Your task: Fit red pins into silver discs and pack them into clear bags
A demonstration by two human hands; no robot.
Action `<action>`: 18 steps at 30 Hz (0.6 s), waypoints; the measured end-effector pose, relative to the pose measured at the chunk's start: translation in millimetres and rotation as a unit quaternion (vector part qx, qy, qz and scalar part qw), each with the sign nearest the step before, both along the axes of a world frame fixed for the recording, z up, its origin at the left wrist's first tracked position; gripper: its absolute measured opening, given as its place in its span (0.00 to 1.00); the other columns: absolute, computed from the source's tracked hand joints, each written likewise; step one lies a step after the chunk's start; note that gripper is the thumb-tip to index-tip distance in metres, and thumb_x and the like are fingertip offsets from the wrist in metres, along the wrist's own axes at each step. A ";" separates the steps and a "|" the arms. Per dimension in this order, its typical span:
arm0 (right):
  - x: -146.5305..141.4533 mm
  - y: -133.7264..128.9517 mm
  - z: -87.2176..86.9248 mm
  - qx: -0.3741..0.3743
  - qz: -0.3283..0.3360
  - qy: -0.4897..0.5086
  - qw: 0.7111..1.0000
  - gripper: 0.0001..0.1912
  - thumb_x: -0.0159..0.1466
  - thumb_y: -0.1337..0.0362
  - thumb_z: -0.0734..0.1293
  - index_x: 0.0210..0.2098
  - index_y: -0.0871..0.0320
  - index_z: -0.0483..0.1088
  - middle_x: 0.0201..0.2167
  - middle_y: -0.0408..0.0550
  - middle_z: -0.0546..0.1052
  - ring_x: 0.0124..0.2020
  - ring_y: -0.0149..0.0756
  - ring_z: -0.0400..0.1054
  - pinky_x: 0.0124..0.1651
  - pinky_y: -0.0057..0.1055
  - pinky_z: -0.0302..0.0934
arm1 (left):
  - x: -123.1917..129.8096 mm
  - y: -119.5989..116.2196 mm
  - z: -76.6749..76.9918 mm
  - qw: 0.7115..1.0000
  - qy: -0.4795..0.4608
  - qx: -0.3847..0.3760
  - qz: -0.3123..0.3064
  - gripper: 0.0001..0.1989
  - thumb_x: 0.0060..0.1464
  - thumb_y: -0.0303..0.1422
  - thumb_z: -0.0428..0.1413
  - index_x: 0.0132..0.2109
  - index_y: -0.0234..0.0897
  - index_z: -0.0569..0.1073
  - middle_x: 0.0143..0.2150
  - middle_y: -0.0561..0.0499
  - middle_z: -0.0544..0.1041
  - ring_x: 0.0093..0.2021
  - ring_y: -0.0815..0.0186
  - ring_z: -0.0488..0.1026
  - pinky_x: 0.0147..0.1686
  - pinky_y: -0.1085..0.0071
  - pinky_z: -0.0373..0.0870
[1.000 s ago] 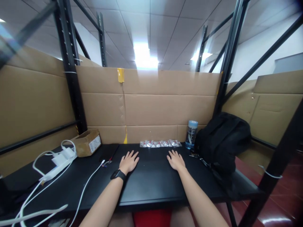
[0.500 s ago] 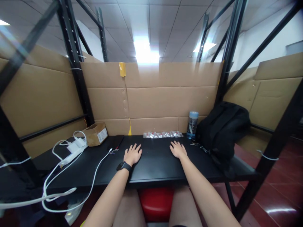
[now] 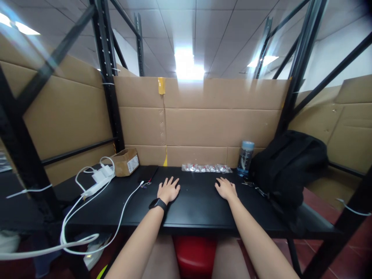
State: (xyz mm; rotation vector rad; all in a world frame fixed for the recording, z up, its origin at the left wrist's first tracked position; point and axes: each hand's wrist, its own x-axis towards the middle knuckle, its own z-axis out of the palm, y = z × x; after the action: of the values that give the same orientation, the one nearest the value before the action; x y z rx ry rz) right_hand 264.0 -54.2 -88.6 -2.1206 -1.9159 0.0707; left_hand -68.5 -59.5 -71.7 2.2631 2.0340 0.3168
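My left hand (image 3: 169, 190) lies flat on the black tabletop (image 3: 200, 209), fingers spread, holding nothing. A dark smartwatch (image 3: 157, 204) is on that wrist. Just left of this hand is the end of a white cable (image 3: 123, 209), near a dark flat object (image 3: 147, 173) with a small keyring-like charm. My right hand (image 3: 226, 188) also rests palm down on the table with its fingers apart and nothing in it. Beyond both hands, along the back edge, runs a row of small clear packets (image 3: 206, 168) with shiny and red contents, too small to make out.
At the right stand a clear bottle with a blue lid (image 3: 245, 158) and a black backpack (image 3: 290, 170), keys (image 3: 248, 183) beside them. An open cardboard box (image 3: 126, 162) and a white power strip (image 3: 99, 183) are at the left. A cardboard wall (image 3: 200, 124) closes the back.
The camera view has turned slightly left, so everything sits further right in the picture. Both hands stay on the table; the right fingers look a little closer together.
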 end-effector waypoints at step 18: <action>-11.6 48.6 11.8 0.175 0.010 -0.034 0.984 0.17 0.70 0.62 0.58 0.52 0.62 0.72 0.53 0.62 0.76 0.56 0.51 0.66 0.58 0.42 0.51 | 18.6 81.8 0.4 0.998 -0.014 0.055 -0.036 0.30 0.67 0.47 0.42 0.73 0.48 0.59 0.76 0.48 0.55 0.75 0.48 0.52 0.68 0.44 0.51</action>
State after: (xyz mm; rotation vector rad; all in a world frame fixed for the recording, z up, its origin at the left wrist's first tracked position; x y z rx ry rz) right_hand 252.4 -5.6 -76.8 -1.8911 -1.8277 -0.3158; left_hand -49.8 22.4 -71.3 2.3760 1.9619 0.4628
